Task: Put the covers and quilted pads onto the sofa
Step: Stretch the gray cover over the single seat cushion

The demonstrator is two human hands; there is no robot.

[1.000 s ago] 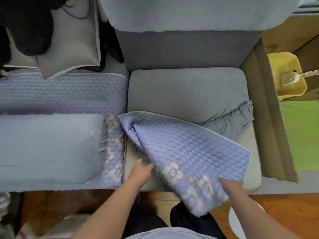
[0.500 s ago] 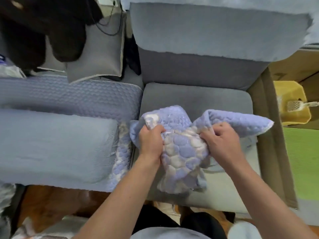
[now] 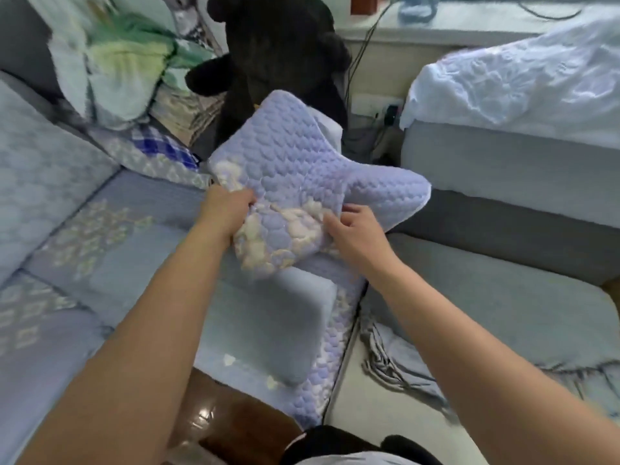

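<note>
Both hands (image 3: 288,223) on bunched quilted pad (image 3: 302,182) above sofa (image 3: 503,303)

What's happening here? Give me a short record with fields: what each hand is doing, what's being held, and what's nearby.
held item: quilted pad, lavender, bunched, lifted above the sofa
left hand: grips the pad's left side
right hand: fingers curled on the pad's lower right edge
below: covered cushion on a seat already padded
right seat: grey, no pad on it
behind: black plush toy
</note>
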